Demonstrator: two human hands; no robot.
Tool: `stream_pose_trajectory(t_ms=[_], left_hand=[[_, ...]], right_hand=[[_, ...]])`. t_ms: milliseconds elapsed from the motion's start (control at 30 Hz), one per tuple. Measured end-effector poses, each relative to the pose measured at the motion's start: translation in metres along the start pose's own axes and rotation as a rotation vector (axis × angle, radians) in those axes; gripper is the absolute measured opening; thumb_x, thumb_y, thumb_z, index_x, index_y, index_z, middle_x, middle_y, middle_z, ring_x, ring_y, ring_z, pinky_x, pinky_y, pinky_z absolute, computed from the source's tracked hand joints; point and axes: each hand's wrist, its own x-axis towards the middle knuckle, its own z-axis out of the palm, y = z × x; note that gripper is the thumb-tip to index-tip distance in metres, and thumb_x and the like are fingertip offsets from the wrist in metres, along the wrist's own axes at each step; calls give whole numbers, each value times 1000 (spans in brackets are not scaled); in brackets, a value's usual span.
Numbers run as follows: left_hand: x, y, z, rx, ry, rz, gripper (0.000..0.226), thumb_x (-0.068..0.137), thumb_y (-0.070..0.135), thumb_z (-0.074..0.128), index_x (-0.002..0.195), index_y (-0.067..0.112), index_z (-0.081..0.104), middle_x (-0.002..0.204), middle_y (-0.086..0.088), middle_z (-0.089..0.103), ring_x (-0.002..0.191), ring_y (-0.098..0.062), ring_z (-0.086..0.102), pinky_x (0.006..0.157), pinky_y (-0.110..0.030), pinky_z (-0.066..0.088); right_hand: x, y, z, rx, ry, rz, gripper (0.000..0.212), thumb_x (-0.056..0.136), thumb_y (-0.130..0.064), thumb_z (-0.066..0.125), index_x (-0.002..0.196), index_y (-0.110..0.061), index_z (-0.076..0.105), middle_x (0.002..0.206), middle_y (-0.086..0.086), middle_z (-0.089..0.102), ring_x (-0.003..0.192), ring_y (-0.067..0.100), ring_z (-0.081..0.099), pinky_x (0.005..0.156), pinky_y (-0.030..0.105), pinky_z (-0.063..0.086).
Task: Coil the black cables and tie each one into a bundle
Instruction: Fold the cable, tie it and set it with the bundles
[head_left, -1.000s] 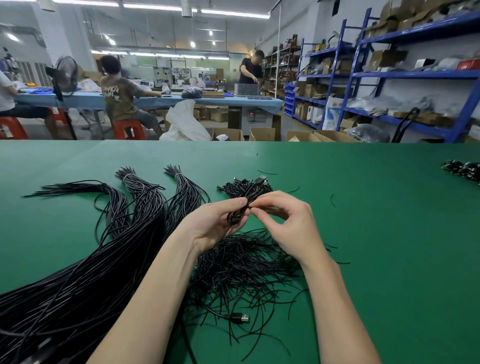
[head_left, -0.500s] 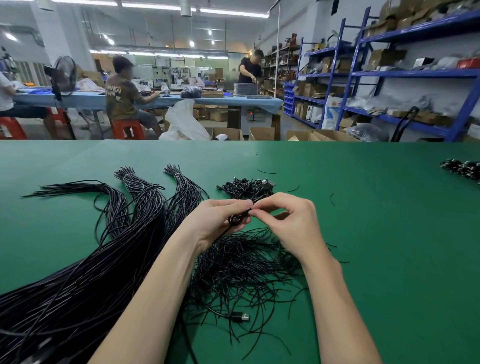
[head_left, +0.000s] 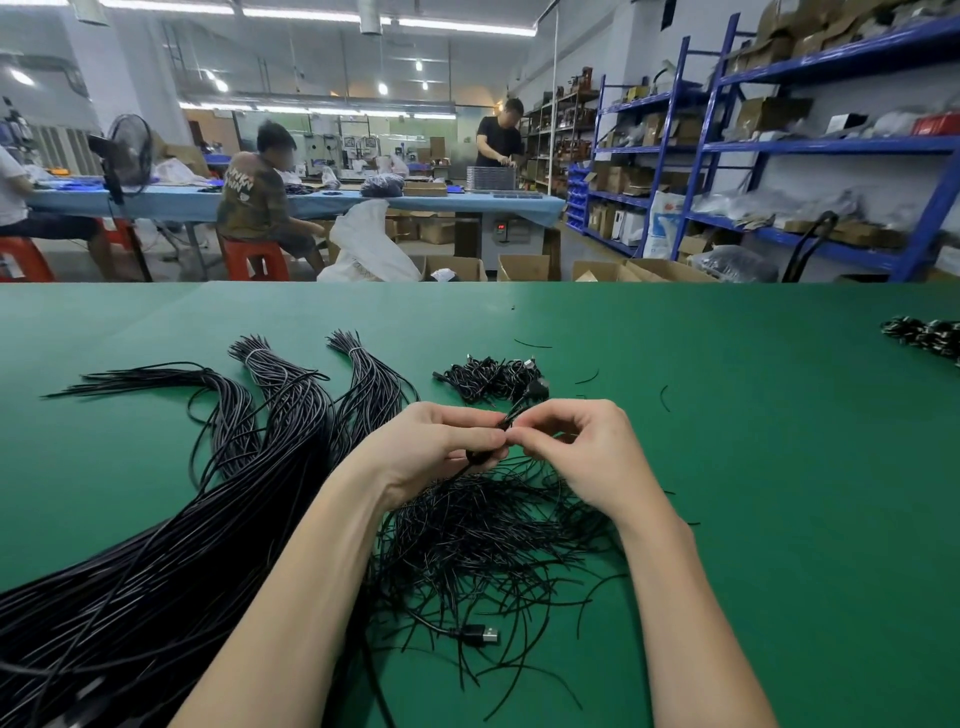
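Observation:
My left hand (head_left: 431, 449) pinches a small coiled black cable (head_left: 480, 456) above the green table (head_left: 779, 493). My right hand (head_left: 582, 452) meets it fingertip to fingertip, gripping the thin tie end at the top of the coil. The cable's plug end (head_left: 535, 388) sticks up past my fingers. Under my hands lies a loose heap of short black twist ties (head_left: 488, 535). Long black cables (head_left: 182, 545) fan out on the left in bound sheaves. A USB plug (head_left: 480, 635) lies near the front. Finished bundles (head_left: 488, 378) sit just beyond my hands.
More tied bundles (head_left: 930, 335) lie at the table's far right edge. Stray tie pieces (head_left: 664, 397) dot the cloth to the right. Beyond the table are cardboard boxes (head_left: 524, 267), blue shelving (head_left: 831, 150) and people working at a blue bench (head_left: 291, 200).
My fingertips have drawn together on the coil, which has sunk deeper into my left hand. The seated person at the far bench has leaned over.

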Motion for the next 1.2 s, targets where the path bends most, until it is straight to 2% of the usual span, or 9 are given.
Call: stream_pose_trajectory(t_ms=[133, 267, 500, 633, 700, 800, 900, 1033, 1200], left_hand=[[2, -2, 2, -24, 57, 22, 22, 85, -14, 65, 105, -8, 72, 91, -21, 73, 76, -20, 72, 74, -23, 60], [4, -1, 5, -42, 88, 36, 24, 91, 5, 69, 109, -11, 70, 92, -22, 73, 78, -22, 70, 73, -24, 60], [6, -4, 10, -158, 144, -37, 16, 88, 12, 72, 100, 2, 73, 83, -11, 73, 66, -14, 69, 59, -21, 56], [6, -3, 7, -405, 99, -161, 12, 76, 12, 78, 86, 6, 75, 84, -7, 71, 72, -17, 66, 71, -28, 52], [4, -5, 6, -464, 51, -209, 9, 70, 13, 80, 74, 6, 77, 81, -5, 68, 74, -17, 62, 67, -27, 51], [4, -9, 6, -427, 41, -237, 11, 70, 20, 81, 69, 10, 77, 76, 0, 66, 73, -15, 60, 62, -24, 47], [6, -11, 6, -389, 77, -233, 12, 68, 23, 83, 71, 14, 76, 79, 2, 66, 74, -15, 59, 61, -26, 41], [7, -15, 6, -307, 111, -214, 12, 65, 27, 84, 71, 19, 78, 75, 4, 64, 74, -13, 54, 62, -26, 35], [10, -14, 10, -230, 135, -41, 9, 66, 24, 81, 74, 20, 82, 87, 2, 68, 75, -10, 48, 69, -26, 34]], right_hand=[[-1, 3, 8, -35, 49, -16, 17, 82, -21, 86, 74, -33, 78, 73, -18, 74, 68, -1, 67, 63, 8, 46], [0, 4, 16, -71, 120, -91, 22, 86, -16, 82, 78, -35, 73, 78, -15, 73, 76, 5, 68, 68, 15, 53], [1, 6, 21, -99, 125, -166, 28, 90, -12, 76, 84, -37, 66, 83, -13, 69, 78, 10, 63, 71, 15, 50], [5, -3, 16, -107, 134, -267, 26, 89, -9, 77, 86, -33, 69, 83, -15, 68, 79, 12, 64, 71, 13, 49], [5, -5, 14, -101, 130, -291, 22, 88, -9, 78, 86, -31, 73, 83, -16, 69, 79, 10, 66, 71, 13, 49], [4, -6, 13, -76, 145, -264, 17, 85, -13, 82, 84, -30, 78, 82, -17, 72, 81, 8, 68, 70, 14, 50], [5, -4, 14, -74, 190, -226, 16, 82, -17, 85, 81, -32, 80, 82, -21, 72, 80, 4, 68, 69, 9, 45], [5, -1, 16, -101, 183, -194, 24, 84, -19, 83, 79, -40, 74, 82, -21, 71, 79, 4, 66, 66, 9, 44], [3, -1, 20, -69, 220, -129, 23, 87, -18, 80, 77, -37, 71, 76, -14, 70, 70, 5, 60, 62, 10, 44]])
